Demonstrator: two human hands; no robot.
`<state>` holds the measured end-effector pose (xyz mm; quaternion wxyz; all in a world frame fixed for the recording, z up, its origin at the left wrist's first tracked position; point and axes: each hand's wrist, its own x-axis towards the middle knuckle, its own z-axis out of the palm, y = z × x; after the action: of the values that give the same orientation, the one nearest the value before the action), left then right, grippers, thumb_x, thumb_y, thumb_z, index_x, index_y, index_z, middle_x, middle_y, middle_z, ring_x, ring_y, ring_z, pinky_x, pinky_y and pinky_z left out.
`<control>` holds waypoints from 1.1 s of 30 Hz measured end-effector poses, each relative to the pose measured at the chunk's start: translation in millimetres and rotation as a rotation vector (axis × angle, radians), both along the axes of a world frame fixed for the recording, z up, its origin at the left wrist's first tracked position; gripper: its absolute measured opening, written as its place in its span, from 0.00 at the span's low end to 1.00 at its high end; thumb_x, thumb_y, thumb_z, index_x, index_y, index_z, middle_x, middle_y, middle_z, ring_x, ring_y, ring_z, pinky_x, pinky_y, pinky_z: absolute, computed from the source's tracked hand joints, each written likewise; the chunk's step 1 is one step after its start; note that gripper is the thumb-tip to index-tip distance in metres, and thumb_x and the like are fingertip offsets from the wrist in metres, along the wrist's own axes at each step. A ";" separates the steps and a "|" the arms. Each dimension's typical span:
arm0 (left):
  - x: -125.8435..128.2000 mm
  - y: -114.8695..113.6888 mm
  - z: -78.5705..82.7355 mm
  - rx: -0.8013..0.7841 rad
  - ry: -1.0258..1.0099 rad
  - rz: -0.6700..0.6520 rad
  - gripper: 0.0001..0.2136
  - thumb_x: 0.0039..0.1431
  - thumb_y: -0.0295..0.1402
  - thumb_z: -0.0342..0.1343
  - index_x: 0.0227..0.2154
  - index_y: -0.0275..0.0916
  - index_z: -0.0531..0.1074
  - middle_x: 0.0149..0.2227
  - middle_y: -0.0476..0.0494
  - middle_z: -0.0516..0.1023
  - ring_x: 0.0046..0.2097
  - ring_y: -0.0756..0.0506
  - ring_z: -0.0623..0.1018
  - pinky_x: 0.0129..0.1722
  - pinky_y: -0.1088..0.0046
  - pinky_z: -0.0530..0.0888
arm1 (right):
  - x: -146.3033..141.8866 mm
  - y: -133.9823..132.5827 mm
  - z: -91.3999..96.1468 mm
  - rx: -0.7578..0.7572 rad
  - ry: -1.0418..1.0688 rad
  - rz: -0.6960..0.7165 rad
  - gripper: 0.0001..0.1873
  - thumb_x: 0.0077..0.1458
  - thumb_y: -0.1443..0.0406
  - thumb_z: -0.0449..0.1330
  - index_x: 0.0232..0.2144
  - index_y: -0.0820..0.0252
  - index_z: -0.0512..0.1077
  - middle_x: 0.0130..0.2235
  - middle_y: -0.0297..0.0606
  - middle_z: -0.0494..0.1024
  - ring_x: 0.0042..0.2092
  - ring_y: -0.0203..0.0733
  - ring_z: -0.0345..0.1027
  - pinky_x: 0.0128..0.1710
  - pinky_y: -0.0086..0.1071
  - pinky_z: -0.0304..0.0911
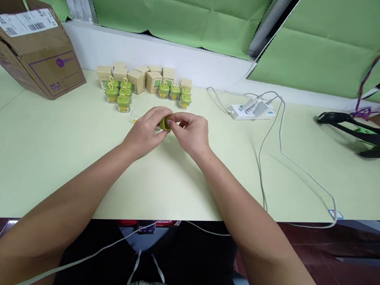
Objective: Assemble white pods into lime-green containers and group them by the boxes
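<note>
Over the middle of the table, my left hand [146,132] and my right hand [191,133] meet around a small green lid-like piece [164,123]. My left fingers curl around it from the left, while my right thumb and fingertips pinch its right side. The fingers cover most of it, so its full shape is hidden. Just behind my left hand lies something clear with a bit of yellow [134,121], too small to make out. Farther back stand several small clear jars with green lids and loops, one group at left [123,103] and another at right [185,100].
Small tan cartons [137,81] line the wall behind the jars. A large cardboard box [50,63] stands at back left. A white power strip [252,111] with plugs and trailing cables lies right of my hands. A black stand-like object [367,133] is at far right.
</note>
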<state>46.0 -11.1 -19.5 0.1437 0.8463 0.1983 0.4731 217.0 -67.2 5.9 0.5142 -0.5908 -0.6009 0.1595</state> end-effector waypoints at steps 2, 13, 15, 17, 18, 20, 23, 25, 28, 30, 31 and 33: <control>0.1 -0.4 -0.1 0.011 0.013 0.000 0.20 0.63 0.22 0.57 0.56 0.43 0.74 0.57 0.42 0.80 0.56 0.43 0.81 0.53 0.65 0.81 | -1.7 -1.6 1.5 -0.021 0.001 -0.010 0.09 0.57 0.63 0.66 0.35 0.52 0.88 0.35 0.34 0.88 0.28 0.37 0.67 0.36 0.37 0.67; 2.2 0.8 -2.9 0.063 0.016 -0.003 0.22 0.63 0.19 0.53 0.57 0.42 0.73 0.57 0.43 0.82 0.58 0.44 0.82 0.54 0.66 0.81 | -3.3 -1.4 1.7 -0.060 0.035 0.022 0.09 0.55 0.63 0.65 0.32 0.54 0.87 0.34 0.35 0.88 0.27 0.38 0.67 0.35 0.37 0.67; 2.0 -0.2 -2.3 0.053 0.033 0.009 0.23 0.62 0.19 0.52 0.57 0.43 0.73 0.58 0.43 0.82 0.58 0.44 0.82 0.54 0.66 0.82 | -4.6 -2.3 2.0 -0.054 0.026 0.017 0.09 0.55 0.62 0.64 0.31 0.54 0.86 0.34 0.35 0.87 0.26 0.37 0.66 0.34 0.36 0.67; 1.8 -1.9 -1.8 0.060 0.040 0.007 0.23 0.63 0.18 0.51 0.58 0.43 0.73 0.58 0.43 0.81 0.59 0.44 0.82 0.55 0.65 0.82 | -6.5 -3.7 1.7 -0.050 0.005 -0.002 0.09 0.55 0.62 0.64 0.30 0.54 0.86 0.34 0.35 0.87 0.25 0.36 0.64 0.33 0.36 0.66; 1.7 -2.9 -1.6 0.071 0.040 0.000 0.23 0.63 0.18 0.51 0.58 0.43 0.72 0.58 0.43 0.81 0.60 0.44 0.82 0.56 0.65 0.82 | -7.5 -4.4 1.2 -0.048 -0.008 -0.015 0.10 0.55 0.61 0.64 0.29 0.54 0.86 0.33 0.34 0.87 0.25 0.36 0.64 0.32 0.35 0.65; 1.8 -4.7 -1.4 0.099 0.031 -0.016 0.24 0.63 0.17 0.51 0.58 0.43 0.72 0.59 0.43 0.81 0.61 0.44 0.81 0.56 0.66 0.82 | -9.5 -5.5 -0.3 -0.041 -0.035 -0.040 0.10 0.56 0.61 0.63 0.28 0.54 0.85 0.33 0.34 0.87 0.25 0.36 0.64 0.33 0.36 0.65; 1.7 -5.4 -1.1 0.126 0.027 -0.021 0.24 0.63 0.17 0.51 0.58 0.41 0.72 0.58 0.42 0.81 0.61 0.44 0.81 0.54 0.68 0.82 | -10.4 -5.8 -1.8 -0.030 -0.086 -0.049 0.11 0.58 0.62 0.62 0.28 0.54 0.84 0.31 0.33 0.85 0.26 0.37 0.66 0.35 0.36 0.66; 0.9 -4.2 -0.6 0.120 0.032 -0.010 0.23 0.63 0.16 0.51 0.58 0.41 0.73 0.58 0.41 0.82 0.59 0.44 0.82 0.53 0.68 0.82 | -9.3 -5.2 -1.2 -0.020 -0.126 -0.016 0.12 0.60 0.61 0.61 0.30 0.54 0.85 0.31 0.34 0.84 0.28 0.38 0.69 0.36 0.36 0.67; -1.1 -1.2 0.4 0.080 0.043 0.020 0.23 0.64 0.18 0.52 0.58 0.42 0.73 0.58 0.41 0.81 0.58 0.44 0.82 0.54 0.67 0.81 | -5.9 -3.7 1.6 0.002 -0.166 0.068 0.14 0.63 0.63 0.59 0.34 0.55 0.85 0.35 0.36 0.85 0.34 0.41 0.74 0.39 0.35 0.69; -2.4 0.2 1.0 0.059 0.055 0.028 0.22 0.65 0.19 0.53 0.59 0.42 0.72 0.59 0.41 0.81 0.59 0.43 0.82 0.56 0.65 0.81 | -3.6 -2.8 2.8 0.003 -0.158 0.102 0.14 0.64 0.64 0.58 0.37 0.55 0.85 0.36 0.36 0.86 0.35 0.41 0.75 0.41 0.36 0.70; -3.0 0.4 1.2 0.056 0.057 0.027 0.22 0.65 0.20 0.54 0.59 0.42 0.72 0.59 0.41 0.81 0.59 0.43 0.82 0.56 0.65 0.81 | -2.7 -2.3 2.8 -0.001 -0.139 0.106 0.13 0.63 0.64 0.59 0.37 0.54 0.85 0.36 0.36 0.86 0.36 0.41 0.76 0.42 0.37 0.71; -3.7 0.0 1.9 0.056 0.053 0.022 0.22 0.65 0.20 0.54 0.60 0.42 0.72 0.60 0.41 0.81 0.59 0.43 0.82 0.55 0.66 0.81 | -1.8 -1.5 1.7 -0.015 -0.063 0.107 0.12 0.63 0.64 0.61 0.39 0.54 0.85 0.38 0.35 0.87 0.36 0.42 0.77 0.45 0.39 0.73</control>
<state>42.3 -11.1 -17.6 0.1093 0.8602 0.1978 0.4572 215.2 -68.7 7.6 0.4813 -0.5664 -0.6463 0.1726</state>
